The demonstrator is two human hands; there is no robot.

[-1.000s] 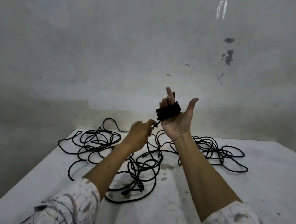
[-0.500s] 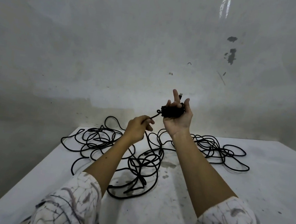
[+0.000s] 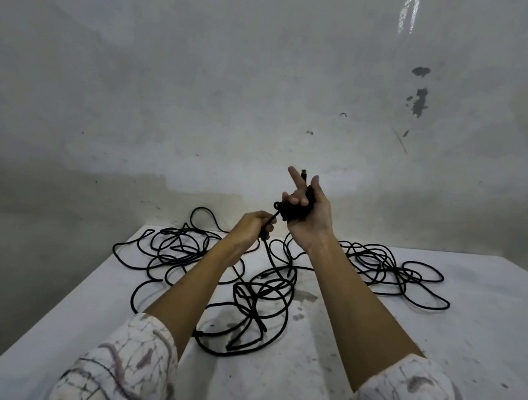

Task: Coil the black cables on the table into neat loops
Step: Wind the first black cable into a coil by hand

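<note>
Above the white table [image 3: 434,361], the right hand [image 3: 311,219] holds a small black coil [image 3: 292,213] wound round its fingers, thumb now folded in against the bundle where a second ago it stood spread; one finger points up beside a plug tip [image 3: 304,172]. The left hand [image 3: 252,227] has risen closer and pinches the cable strand [image 3: 268,224] just below the coil. Loose black cables [image 3: 260,296] lie tangled across the table's middle and far part, partly hidden behind both forearms. Patterned sleeves [image 3: 123,370] are cut off at the bottom edge. Bare tabletop lies to the near right.
</note>
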